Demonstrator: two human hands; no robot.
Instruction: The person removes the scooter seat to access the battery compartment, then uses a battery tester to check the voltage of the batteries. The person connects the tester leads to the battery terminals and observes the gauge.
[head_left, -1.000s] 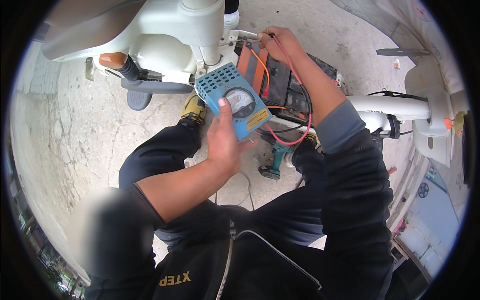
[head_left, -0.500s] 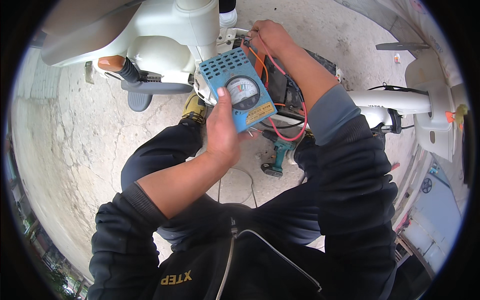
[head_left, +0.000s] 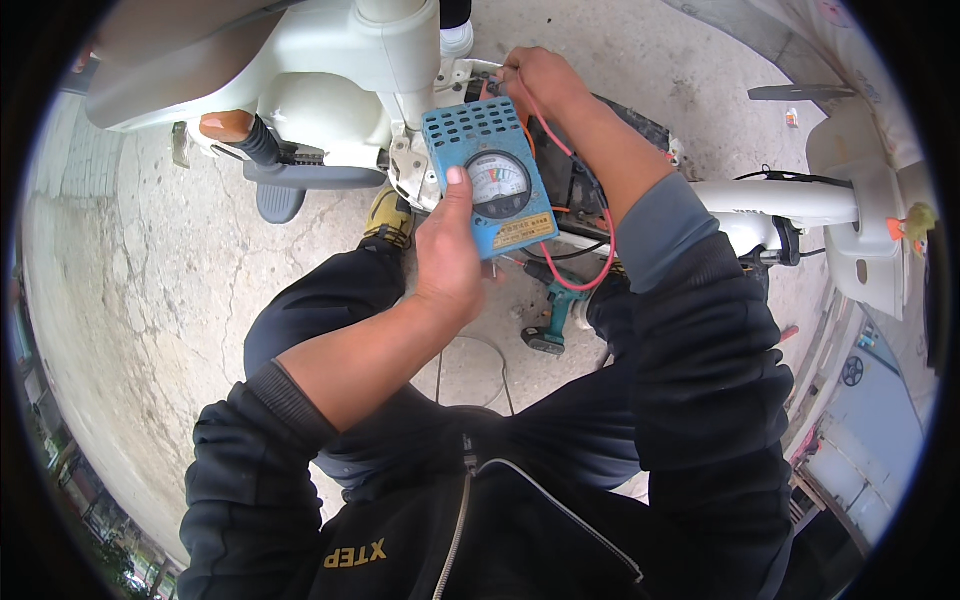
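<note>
A blue battery tester (head_left: 490, 180) with a round needle dial and a slotted top hangs over the opened body of a white scooter. My left hand (head_left: 450, 255) grips its lower left edge, thumb on the front face. Up at the far end of the battery bay, my right hand (head_left: 548, 82) is closed on a red test lead (head_left: 608, 240). That lead loops down the right side to behind the tester. Its tip is hidden by my fingers, so any contact cannot be seen. Dark batteries (head_left: 572, 172) and orange wires lie partly covered by the tester and my right forearm.
A teal cordless drill (head_left: 552, 315) lies on the concrete between my feet, near a thin loop of cable (head_left: 500, 365). The white scooter's front part (head_left: 345, 60) stands at left, another white section (head_left: 800, 203) at right. Someone's white shoe (head_left: 457, 39) shows beyond.
My left hand has shifted the tester slightly right and turned it a little more upright. My right hand has stayed almost in place, moving only marginally.
</note>
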